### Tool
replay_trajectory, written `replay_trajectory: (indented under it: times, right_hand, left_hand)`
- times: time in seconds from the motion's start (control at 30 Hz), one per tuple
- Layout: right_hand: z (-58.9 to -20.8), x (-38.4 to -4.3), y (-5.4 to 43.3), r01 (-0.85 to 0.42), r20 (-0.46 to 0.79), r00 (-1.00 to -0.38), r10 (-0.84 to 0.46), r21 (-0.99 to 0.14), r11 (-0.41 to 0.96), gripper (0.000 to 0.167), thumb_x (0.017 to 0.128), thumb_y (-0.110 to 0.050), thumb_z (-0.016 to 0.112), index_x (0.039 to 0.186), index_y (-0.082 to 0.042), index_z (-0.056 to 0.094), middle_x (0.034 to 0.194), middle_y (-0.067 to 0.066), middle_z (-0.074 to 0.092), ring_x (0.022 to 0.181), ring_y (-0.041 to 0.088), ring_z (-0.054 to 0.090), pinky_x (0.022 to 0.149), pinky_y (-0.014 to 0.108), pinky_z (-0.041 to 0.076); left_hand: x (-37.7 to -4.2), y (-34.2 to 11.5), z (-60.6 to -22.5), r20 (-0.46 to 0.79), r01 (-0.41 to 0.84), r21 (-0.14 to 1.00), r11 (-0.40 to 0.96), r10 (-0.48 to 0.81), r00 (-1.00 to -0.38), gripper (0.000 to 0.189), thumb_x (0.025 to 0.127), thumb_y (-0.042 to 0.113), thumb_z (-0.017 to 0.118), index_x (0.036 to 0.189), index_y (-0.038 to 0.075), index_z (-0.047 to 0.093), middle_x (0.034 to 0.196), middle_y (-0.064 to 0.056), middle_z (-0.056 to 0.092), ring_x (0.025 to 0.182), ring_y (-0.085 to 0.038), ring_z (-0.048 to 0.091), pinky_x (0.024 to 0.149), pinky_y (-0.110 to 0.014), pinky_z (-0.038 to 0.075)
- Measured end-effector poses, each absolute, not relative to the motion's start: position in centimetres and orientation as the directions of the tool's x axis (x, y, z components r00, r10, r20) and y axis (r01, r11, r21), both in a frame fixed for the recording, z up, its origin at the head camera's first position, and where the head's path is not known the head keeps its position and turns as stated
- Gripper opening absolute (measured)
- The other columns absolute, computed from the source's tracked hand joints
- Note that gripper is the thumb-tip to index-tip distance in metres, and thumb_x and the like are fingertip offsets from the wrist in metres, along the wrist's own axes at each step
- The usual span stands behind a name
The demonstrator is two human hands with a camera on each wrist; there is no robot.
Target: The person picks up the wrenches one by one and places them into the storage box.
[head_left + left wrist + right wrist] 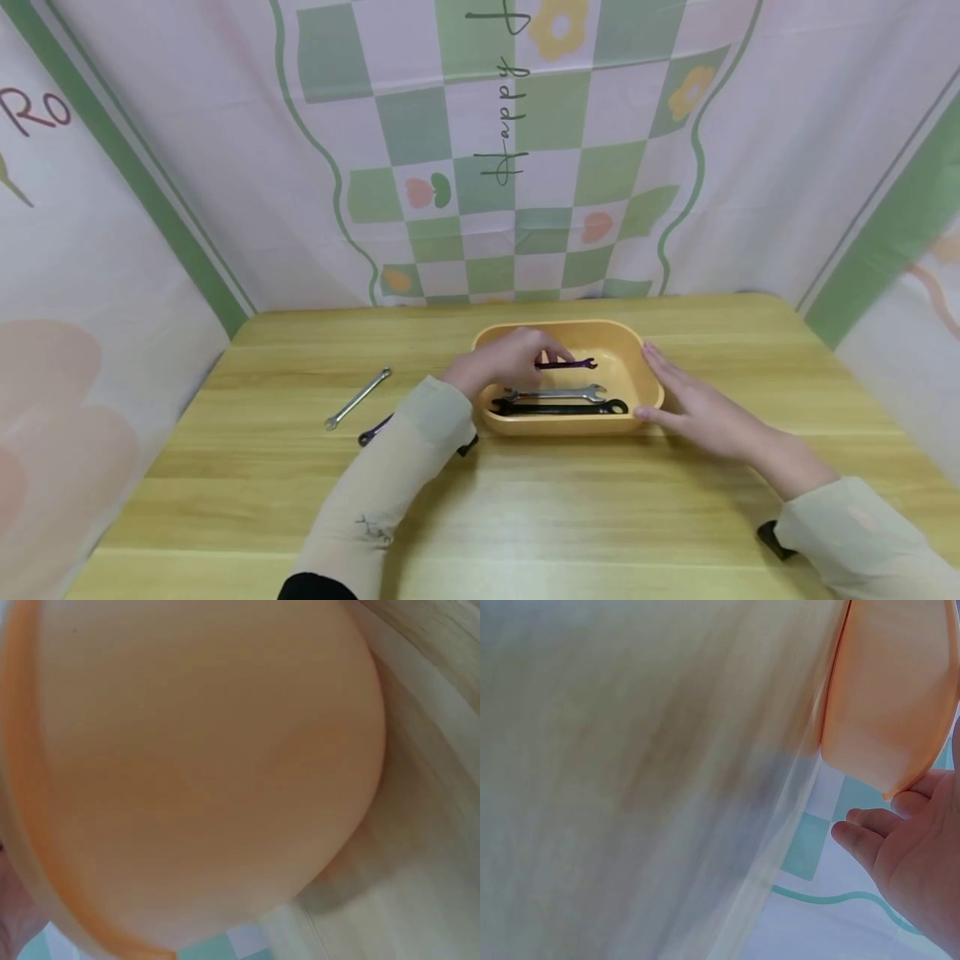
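My left hand (516,360) reaches over the left side of a yellow plastic tray (562,427) and pinches a purple wrench (576,364), whose open end points right inside it. In front of that wrench a silver wrench (558,393) and a black wrench (558,408) lie side by side in the tray. With fingers extended, my right hand (708,414) rests against the tray's right end, thumb at the near corner. The tray wall (210,765) fills most of the left wrist view. In the right wrist view, fingertips of my right hand (922,855) touch the tray's rim.
Left of the tray, a silver wrench (358,400) lies slantwise on the wooden table (525,517). A second purple wrench (373,431) is partly hidden behind my left sleeve. A patterned cloth (487,167) hangs behind the table's far edge.
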State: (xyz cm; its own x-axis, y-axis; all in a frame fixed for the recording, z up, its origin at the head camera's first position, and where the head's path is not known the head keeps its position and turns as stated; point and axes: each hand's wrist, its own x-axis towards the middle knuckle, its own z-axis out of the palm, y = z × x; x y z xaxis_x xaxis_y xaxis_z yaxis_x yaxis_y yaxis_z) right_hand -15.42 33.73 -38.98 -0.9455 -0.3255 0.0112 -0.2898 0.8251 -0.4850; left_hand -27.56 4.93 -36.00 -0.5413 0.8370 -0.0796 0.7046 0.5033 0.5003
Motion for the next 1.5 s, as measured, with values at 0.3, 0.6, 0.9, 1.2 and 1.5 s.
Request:
replay_trajectory:
  times: [0.3,0.6,0.9,1.2,1.5]
  right_hand:
    - [-39.1,-15.3,33.8,-0.294,0.011,-0.944,-0.329,-0.481,0.826,0.095,0.101,-0.044,0.063,0.165,-0.010,0.002,0.170,0.014,-0.002,0.143,0.058,0.021,0.111,0.072,0.022]
    - [-39.1,-15.3,33.8,-0.299,0.017,-0.943,-0.332,-0.481,0.824,0.094,0.102,-0.045,0.062,0.165,-0.010,0.002,0.170,0.014,-0.002,0.144,0.057,0.019,0.112,0.071,0.021]
    - [-38.8,-15.5,33.8,-0.304,0.012,-0.941,-0.338,-0.469,0.829,0.095,0.101,-0.044,0.063,0.165,-0.011,0.001,0.170,0.014,-0.003,0.144,0.058,0.020,0.111,0.072,0.023]
    - [-38.6,-15.6,33.9,-0.313,0.010,-0.938,-0.347,-0.461,0.830,0.095,0.101,-0.044,0.062,0.164,-0.006,0.003,0.169,0.015,-0.002,0.144,0.057,0.020,0.112,0.070,0.022]
    - [-38.6,-15.6,33.6,-0.300,-0.008,-0.939,-0.344,-0.468,0.831,0.095,0.101,-0.046,0.061,0.164,-0.005,0.002,0.169,0.016,-0.003,0.146,0.055,0.018,0.113,0.069,0.021]
  left_hand:
    - [-27.7,5.6,-36.5,-0.118,0.684,0.493,0.538,0.820,-0.560,0.063,0.086,-0.018,0.053,0.135,0.018,0.070,0.122,-0.004,0.066,0.093,-0.016,0.060,0.060,-0.022,0.046]
    - [-27.7,6.1,-37.0,-0.156,0.702,0.432,0.567,0.813,-0.561,0.046,0.094,-0.006,0.064,0.134,0.016,0.070,0.116,-0.003,0.067,0.098,-0.013,0.059,0.080,-0.021,0.050]
    - [-28.2,6.2,-37.2,-0.153,0.763,0.354,0.540,0.839,-0.523,0.042,0.094,-0.005,0.062,0.132,0.013,0.071,0.114,-0.006,0.070,0.102,-0.015,0.061,0.086,-0.022,0.049]
    - [-28.3,6.1,-37.6,-0.172,0.753,0.366,0.547,0.835,-0.523,0.042,0.094,-0.005,0.064,0.130,0.014,0.072,0.114,-0.005,0.070,0.103,-0.015,0.060,0.087,-0.022,0.049]
    - [-28.6,6.2,-38.3,-0.213,0.733,0.380,0.564,0.825,-0.524,0.048,0.092,-0.012,0.061,0.129,0.016,0.074,0.111,-0.002,0.070,0.101,-0.012,0.061,0.084,-0.021,0.050]
